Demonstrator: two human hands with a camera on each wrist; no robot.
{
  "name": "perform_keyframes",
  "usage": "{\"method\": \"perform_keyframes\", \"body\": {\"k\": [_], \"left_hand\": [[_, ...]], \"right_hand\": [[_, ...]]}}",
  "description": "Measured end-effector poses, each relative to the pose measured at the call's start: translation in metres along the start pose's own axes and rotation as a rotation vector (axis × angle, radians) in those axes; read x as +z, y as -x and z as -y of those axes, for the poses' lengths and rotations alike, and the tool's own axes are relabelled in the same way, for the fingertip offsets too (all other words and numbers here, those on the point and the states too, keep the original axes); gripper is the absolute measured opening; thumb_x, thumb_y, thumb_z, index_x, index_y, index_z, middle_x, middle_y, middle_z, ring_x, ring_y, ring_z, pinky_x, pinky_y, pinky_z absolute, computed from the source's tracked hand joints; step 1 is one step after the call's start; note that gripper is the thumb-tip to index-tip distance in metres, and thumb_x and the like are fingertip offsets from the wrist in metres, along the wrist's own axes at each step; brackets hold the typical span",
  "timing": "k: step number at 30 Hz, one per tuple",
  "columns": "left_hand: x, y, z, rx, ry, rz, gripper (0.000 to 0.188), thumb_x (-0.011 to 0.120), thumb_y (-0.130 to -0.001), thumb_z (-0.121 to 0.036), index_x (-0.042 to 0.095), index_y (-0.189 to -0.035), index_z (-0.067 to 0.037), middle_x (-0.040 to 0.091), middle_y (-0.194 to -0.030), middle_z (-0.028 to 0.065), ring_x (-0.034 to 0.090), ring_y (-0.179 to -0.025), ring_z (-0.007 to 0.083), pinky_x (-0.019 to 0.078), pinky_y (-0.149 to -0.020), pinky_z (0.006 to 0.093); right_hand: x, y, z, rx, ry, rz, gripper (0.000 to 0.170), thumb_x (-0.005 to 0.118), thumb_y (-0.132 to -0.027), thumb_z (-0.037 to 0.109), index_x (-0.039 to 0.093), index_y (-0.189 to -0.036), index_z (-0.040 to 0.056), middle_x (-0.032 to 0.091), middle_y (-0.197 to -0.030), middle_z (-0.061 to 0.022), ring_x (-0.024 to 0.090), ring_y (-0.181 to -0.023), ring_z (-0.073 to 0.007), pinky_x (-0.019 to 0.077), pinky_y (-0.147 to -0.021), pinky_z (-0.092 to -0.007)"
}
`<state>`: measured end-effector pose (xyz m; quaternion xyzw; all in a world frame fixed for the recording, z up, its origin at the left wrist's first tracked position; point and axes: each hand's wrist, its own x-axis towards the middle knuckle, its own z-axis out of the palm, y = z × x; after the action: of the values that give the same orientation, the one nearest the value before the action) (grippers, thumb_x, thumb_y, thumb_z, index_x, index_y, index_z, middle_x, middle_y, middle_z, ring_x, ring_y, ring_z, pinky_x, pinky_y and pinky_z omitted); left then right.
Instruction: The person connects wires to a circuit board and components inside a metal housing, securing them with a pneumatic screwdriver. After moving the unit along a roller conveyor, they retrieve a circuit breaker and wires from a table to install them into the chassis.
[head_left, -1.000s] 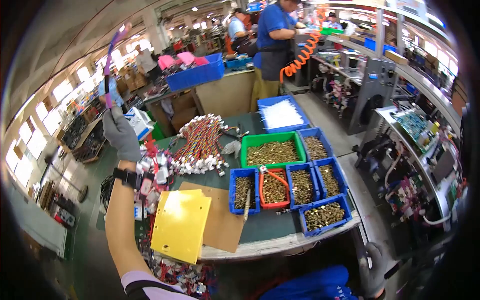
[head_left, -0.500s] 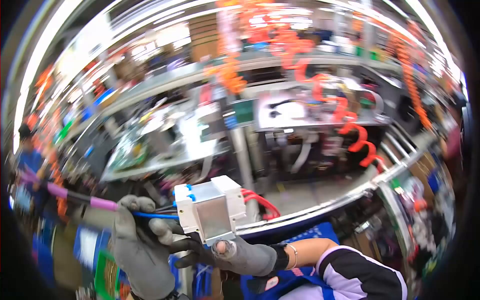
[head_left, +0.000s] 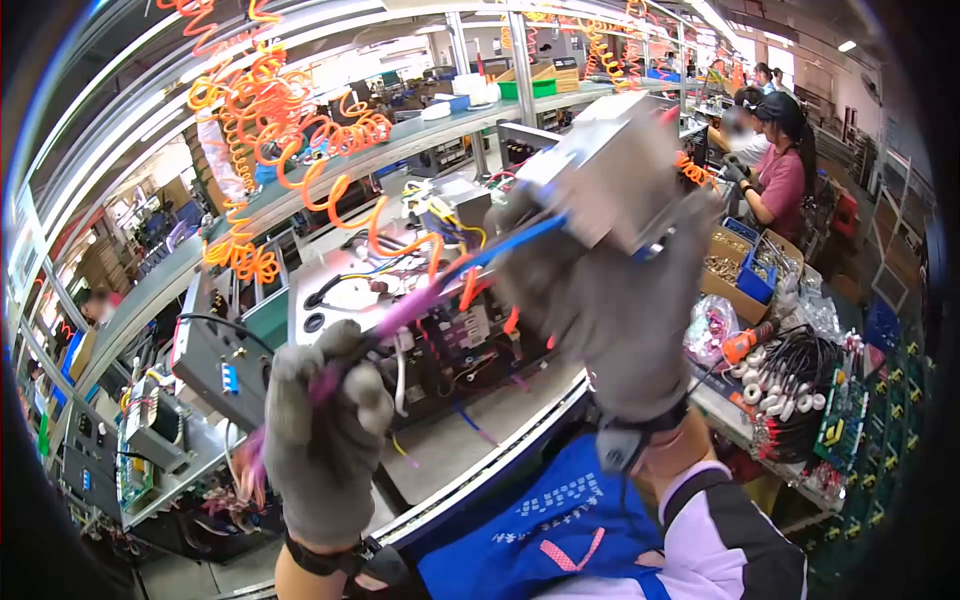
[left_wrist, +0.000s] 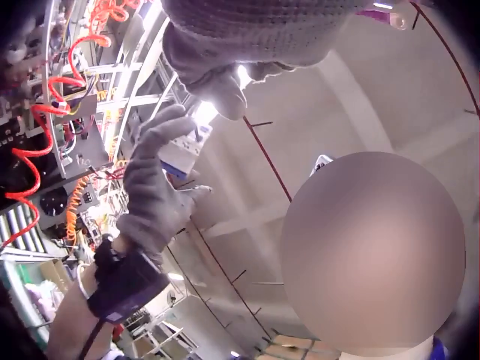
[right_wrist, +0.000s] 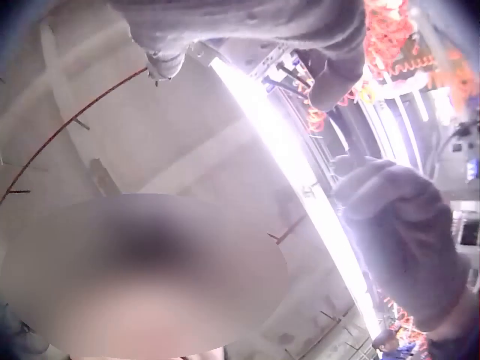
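A silver metal box (head_left: 622, 165) with white ends is held up by my right hand (head_left: 640, 315), gloved in grey. In the left wrist view the box (left_wrist: 182, 155) shows between the thumb and fingers of that hand (left_wrist: 154, 195). Blue and purple sleeved cable (head_left: 412, 305) runs from the box down to my left hand (head_left: 325, 440), whose gloved fingers curl round it. The right wrist view has the left hand (right_wrist: 405, 240) with bent fingers, while the right hand (right_wrist: 247, 22) fills the top.
Behind the hands stands a bench unit with wiring (head_left: 470, 335). Orange coiled hoses (head_left: 290, 120) hang at upper left. To the right are a cardboard box (head_left: 722, 280) of small parts, an orange-handled tool (head_left: 745, 343), black cables and a person in pink (head_left: 782, 180).
The head view has turned from the table of bins toward the benches. My right hand, low and without the box at first, now holds it raised. The hands have moved farther apart since half a second ago.
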<state>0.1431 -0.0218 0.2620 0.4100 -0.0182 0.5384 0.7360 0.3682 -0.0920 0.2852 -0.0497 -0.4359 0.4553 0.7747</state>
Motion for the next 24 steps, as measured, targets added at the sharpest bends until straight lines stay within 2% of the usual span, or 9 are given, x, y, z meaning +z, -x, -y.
{"method": "perform_keyframes", "body": {"k": [2, 3, 6, 11, 14, 16, 18, 22, 24], "left_hand": [[0.006, -0.031, 0.016, -0.049, 0.106, -0.063, 0.032, 0.052, -0.101, -0.027, 0.055, -0.12, -0.002, 0.061, -0.121, 0.0158, 0.065, -0.086, 0.0177, 0.0557, -0.071, 0.0276], [-0.001, -0.049, 0.023, -0.145, 0.145, 0.102, 0.032, 0.051, -0.102, -0.022, 0.057, -0.125, -0.001, 0.064, -0.115, 0.0131, 0.064, -0.089, 0.0162, 0.0572, -0.075, 0.027], [0.005, -0.099, 0.067, -0.122, 0.118, -0.039, 0.03, 0.054, -0.1, -0.016, 0.055, -0.123, 0.004, 0.064, -0.106, 0.0109, 0.064, -0.089, 0.0143, 0.0564, -0.079, 0.0242], [0.03, -0.176, 0.142, -0.29, -0.5, 0.2, 0.035, 0.061, -0.093, -0.009, 0.053, -0.125, 0.002, 0.063, -0.101, 0.0065, 0.059, -0.08, 0.0095, 0.0491, -0.07, 0.0218], [0.032, -0.223, 0.187, 0.057, -1.204, 0.444, 0.057, 0.07, -0.083, -0.012, 0.047, -0.134, 0.002, 0.064, -0.105, 0.0114, 0.061, -0.075, 0.0128, 0.0509, -0.067, 0.0255], [0.039, -0.237, 0.205, 0.095, -1.472, 0.512, 0.068, 0.073, -0.077, -0.014, 0.046, -0.138, -0.003, 0.065, -0.105, 0.0136, 0.063, -0.077, 0.0161, 0.0519, -0.069, 0.0286], [0.044, -0.25, 0.219, 0.054, -1.653, 0.655, 0.07, 0.074, -0.074, -0.015, 0.048, -0.139, -0.007, 0.065, -0.105, 0.0136, 0.064, -0.079, 0.0184, 0.052, -0.073, 0.0301], [0.045, -0.265, 0.247, -0.023, -1.47, 0.826, 0.058, 0.066, -0.076, -0.014, 0.054, -0.132, -0.011, 0.065, -0.097, 0.0131, 0.063, -0.087, 0.0232, 0.0495, -0.08, 0.034], [0.051, -0.27, 0.256, -0.004, -1.552, 0.763, 0.043, 0.061, -0.079, -0.011, 0.059, -0.121, -0.003, 0.063, -0.088, 0.0098, 0.061, -0.075, 0.017, 0.0486, -0.067, 0.0305]], "right_hand": [[-0.023, -0.018, 0.047, -0.093, -0.028, -0.004, 0.104, 0.053, -0.081, 0.077, 0.033, -0.141, -0.0063, 0.049, -0.135, -0.0279, 0.052, -0.125, -0.0359, 0.0433, -0.107, -0.0511], [-0.032, -0.028, 0.072, -0.111, -0.004, 0.06, 0.1, 0.053, -0.083, 0.072, 0.033, -0.141, -0.0075, 0.048, -0.136, -0.0277, 0.052, -0.126, -0.0356, 0.0432, -0.108, -0.0504], [-0.048, -0.051, 0.131, -0.343, 0.338, 0.102, 0.089, 0.054, -0.089, 0.061, 0.031, -0.142, -0.0079, 0.045, -0.139, -0.0269, 0.049, -0.128, -0.0361, 0.0401, -0.111, -0.0509], [-0.078, -0.085, 0.2, -0.313, 0.467, 0.342, 0.065, 0.057, -0.094, 0.044, 0.039, -0.138, -0.0006, 0.052, -0.134, -0.0198, 0.051, -0.128, -0.03, 0.0431, -0.11, -0.0522], [-0.083, -0.105, 0.185, -0.578, 0.746, 0.054, 0.057, 0.054, -0.094, 0.051, 0.049, -0.133, 0.0102, 0.063, -0.118, -0.0074, 0.063, -0.106, -0.0232, 0.0558, -0.09, -0.049], [-0.078, -0.11, 0.178, -0.484, 0.815, 0.055, 0.07, 0.062, -0.092, 0.047, 0.033, -0.144, 0.0105, 0.053, -0.129, -0.0087, 0.056, -0.118, -0.0222, 0.0555, -0.095, -0.0453], [-0.111, -0.126, 0.194, -0.342, 0.8, 0.213, 0.051, 0.057, -0.095, 0.04, 0.047, -0.133, 0.0067, 0.056, -0.131, -0.0107, 0.054, -0.124, -0.0253, 0.0461, -0.107, -0.0538], [-0.131, -0.146, 0.172, -0.427, 0.832, 0.288, 0.057, 0.063, -0.092, 0.043, 0.05, -0.132, 0.005, 0.06, -0.125, -0.0084, 0.06, -0.118, -0.0235, 0.0546, -0.096, -0.0473], [-0.136, -0.153, 0.168, -0.451, 0.877, 0.264, 0.06, 0.071, -0.086, 0.04, 0.051, -0.13, 0.0039, 0.062, -0.121, -0.0092, 0.063, -0.11, -0.0218, 0.0548, -0.094, -0.0425]]}}
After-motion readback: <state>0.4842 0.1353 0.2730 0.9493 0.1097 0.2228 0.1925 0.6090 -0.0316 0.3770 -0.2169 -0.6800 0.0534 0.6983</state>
